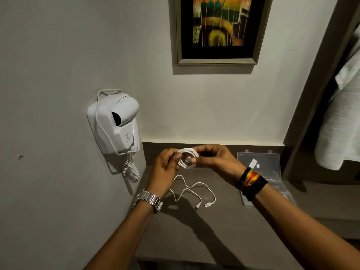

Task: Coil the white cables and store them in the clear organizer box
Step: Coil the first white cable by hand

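Left hand (167, 166) and right hand (213, 159) — fingers pinched tight on one coiled white cable (186, 158)

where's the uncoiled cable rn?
In the head view, the loose white cable lies on the brown counter, center frame, below both hands and left of the clear organizer box.

Grey wall (58, 55), framed painting (220, 28)

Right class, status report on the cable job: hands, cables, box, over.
Both hands, left and right, gripping coiled cable. Second cable loose on counter. Box open at right, nothing in the way.
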`<act>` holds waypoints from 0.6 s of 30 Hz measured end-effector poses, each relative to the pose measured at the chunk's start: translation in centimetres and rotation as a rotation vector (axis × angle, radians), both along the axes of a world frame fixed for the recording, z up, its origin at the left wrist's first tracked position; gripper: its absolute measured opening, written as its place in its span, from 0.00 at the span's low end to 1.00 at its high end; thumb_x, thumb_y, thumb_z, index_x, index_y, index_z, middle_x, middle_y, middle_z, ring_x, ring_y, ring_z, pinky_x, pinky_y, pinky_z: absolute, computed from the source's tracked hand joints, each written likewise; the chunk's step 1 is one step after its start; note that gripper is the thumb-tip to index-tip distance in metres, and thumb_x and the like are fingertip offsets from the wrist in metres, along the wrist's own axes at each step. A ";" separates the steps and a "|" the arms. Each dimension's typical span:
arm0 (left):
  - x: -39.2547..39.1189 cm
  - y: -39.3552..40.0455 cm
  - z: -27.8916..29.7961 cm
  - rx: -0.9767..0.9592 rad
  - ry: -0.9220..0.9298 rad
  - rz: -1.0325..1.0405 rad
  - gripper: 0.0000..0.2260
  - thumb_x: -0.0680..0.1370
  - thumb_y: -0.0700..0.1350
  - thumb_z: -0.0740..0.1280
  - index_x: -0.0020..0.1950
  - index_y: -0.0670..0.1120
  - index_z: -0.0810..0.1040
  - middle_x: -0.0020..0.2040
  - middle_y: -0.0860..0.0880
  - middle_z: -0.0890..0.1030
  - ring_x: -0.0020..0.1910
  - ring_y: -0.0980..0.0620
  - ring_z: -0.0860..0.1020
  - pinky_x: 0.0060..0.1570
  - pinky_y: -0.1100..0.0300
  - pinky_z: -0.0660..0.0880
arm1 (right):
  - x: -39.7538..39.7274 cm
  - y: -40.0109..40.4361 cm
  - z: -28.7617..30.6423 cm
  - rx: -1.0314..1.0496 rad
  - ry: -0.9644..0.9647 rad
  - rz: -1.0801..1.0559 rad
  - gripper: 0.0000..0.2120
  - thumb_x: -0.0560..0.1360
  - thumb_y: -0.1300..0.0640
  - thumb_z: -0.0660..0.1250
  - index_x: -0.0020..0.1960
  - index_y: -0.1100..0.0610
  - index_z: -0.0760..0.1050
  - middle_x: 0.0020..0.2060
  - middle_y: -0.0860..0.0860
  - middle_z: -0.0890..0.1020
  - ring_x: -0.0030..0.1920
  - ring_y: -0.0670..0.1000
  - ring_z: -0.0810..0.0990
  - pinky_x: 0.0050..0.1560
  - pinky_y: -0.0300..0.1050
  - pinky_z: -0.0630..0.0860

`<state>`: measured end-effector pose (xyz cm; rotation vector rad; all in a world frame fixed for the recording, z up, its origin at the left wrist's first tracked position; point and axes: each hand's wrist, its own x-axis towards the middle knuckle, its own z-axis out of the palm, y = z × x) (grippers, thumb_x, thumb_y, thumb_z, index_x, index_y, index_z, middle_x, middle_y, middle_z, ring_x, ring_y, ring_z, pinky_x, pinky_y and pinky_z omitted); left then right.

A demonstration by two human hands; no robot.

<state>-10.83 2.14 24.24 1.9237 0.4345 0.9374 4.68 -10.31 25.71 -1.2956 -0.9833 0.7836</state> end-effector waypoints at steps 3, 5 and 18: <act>0.2 0.1 -0.2 -0.056 0.010 -0.013 0.07 0.82 0.43 0.64 0.51 0.43 0.81 0.38 0.46 0.79 0.35 0.53 0.75 0.35 0.58 0.72 | -0.1 0.0 -0.4 0.005 0.023 -0.069 0.16 0.71 0.69 0.77 0.58 0.66 0.83 0.54 0.64 0.87 0.54 0.60 0.86 0.64 0.57 0.81; 0.2 -0.1 -0.4 -0.069 0.023 -0.032 0.08 0.83 0.44 0.64 0.51 0.43 0.81 0.36 0.45 0.78 0.34 0.53 0.75 0.35 0.56 0.72 | -0.2 0.0 -0.5 0.011 0.057 -0.109 0.14 0.71 0.70 0.76 0.57 0.66 0.84 0.52 0.65 0.87 0.53 0.60 0.86 0.62 0.58 0.81; -0.1 -1.2 -0.4 -0.003 0.151 -0.054 0.07 0.82 0.47 0.65 0.51 0.44 0.78 0.34 0.48 0.81 0.27 0.61 0.76 0.34 0.61 0.72 | -1.6 0.3 -0.2 0.054 0.296 -0.294 0.25 0.72 0.71 0.74 0.67 0.62 0.73 0.55 0.68 0.85 0.51 0.62 0.84 0.61 0.62 0.78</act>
